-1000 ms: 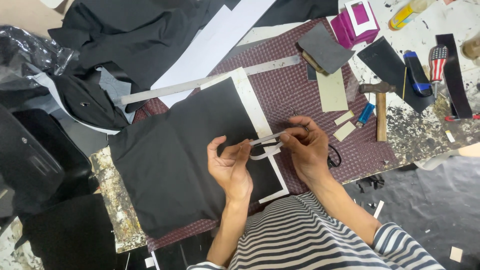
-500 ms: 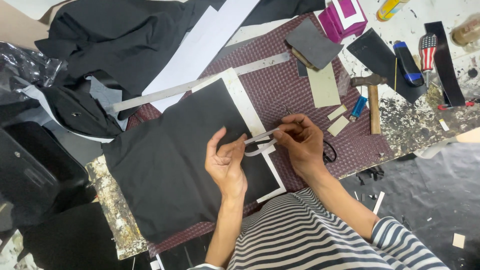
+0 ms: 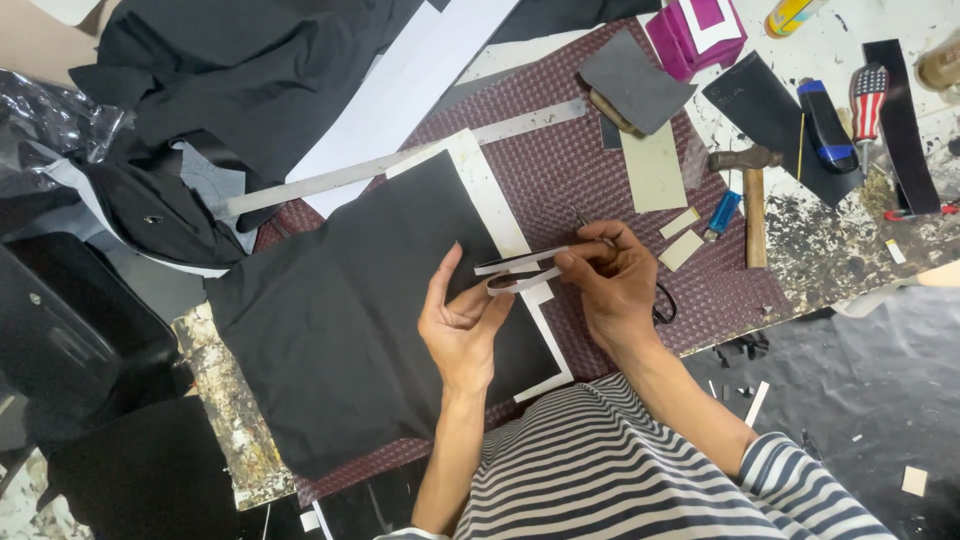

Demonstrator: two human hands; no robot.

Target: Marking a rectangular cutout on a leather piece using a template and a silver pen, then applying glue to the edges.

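Mid-frame, right hand (image 3: 612, 285) pinches a white strip (image 3: 520, 273); left hand (image 3: 462, 322) grips its looped end over black fabric (image 3: 340, 320). Uneven pulling could crease it.

thin white strip (image 3: 520, 270), looped, above black fabric (image 3: 340, 320)

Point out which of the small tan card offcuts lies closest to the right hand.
The lower tan offcut, just beyond the right hand; the smaller one lies farther up, beside the blue lighter.
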